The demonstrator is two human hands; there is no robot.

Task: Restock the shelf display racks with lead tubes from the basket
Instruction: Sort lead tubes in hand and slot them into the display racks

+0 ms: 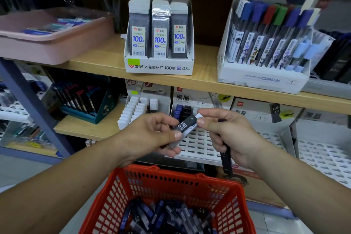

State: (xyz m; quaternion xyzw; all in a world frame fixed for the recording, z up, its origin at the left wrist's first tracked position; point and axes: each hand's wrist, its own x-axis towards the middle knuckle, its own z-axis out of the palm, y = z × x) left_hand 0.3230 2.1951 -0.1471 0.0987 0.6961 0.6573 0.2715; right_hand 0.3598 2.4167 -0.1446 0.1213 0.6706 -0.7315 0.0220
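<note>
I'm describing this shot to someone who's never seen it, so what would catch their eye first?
Dead centre, the left hand and right hand pinch a black lead tube marked HB 0.5 between them, and the right hand also holds a second dark tube hanging down. Below them sits a red basket heaped with more tubes, and above, on the wooden shelf, a white display box reads 100.

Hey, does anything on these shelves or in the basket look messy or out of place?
Mostly tidy. The lead tubes lie jumbled in the red basket, and the white slotted rack behind both hands is largely unfilled. On the upper shelf, the middle 100-lead pack has crinkled plastic wrap.
</note>
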